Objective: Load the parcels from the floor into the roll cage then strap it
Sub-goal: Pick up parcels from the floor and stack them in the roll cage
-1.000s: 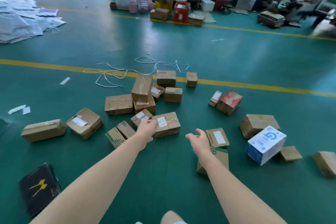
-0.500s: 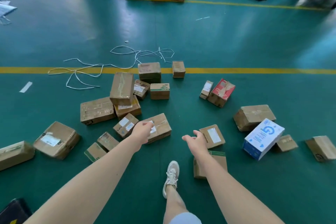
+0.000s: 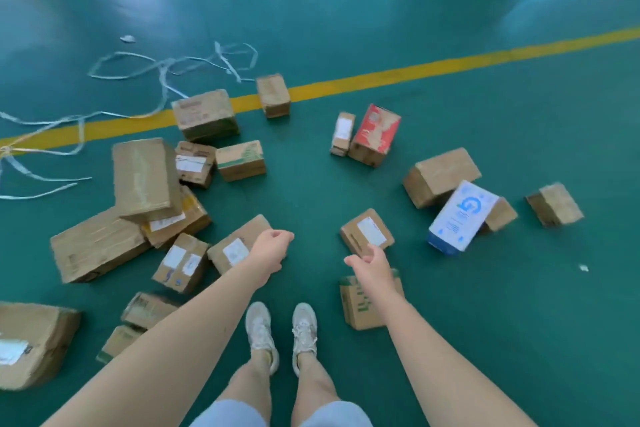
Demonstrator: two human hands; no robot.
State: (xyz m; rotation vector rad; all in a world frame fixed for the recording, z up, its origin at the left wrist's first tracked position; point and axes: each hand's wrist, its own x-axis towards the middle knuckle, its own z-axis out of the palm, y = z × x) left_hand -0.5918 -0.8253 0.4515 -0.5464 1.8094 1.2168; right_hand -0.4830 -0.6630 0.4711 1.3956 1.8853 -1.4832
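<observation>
Above parcels (image 3: 231, 250): left grip (image 3: 272, 250), right grip (image 3: 372, 266)

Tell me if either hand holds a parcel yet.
No, the left hand and right hand are both empty above the floor.

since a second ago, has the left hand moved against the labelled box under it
Yes. The left hand has crossed the labelled box from left of its white label to its right end.

Scattered parcels (image 3: 145, 177) on green floor (image 3: 311, 191)
</observation>
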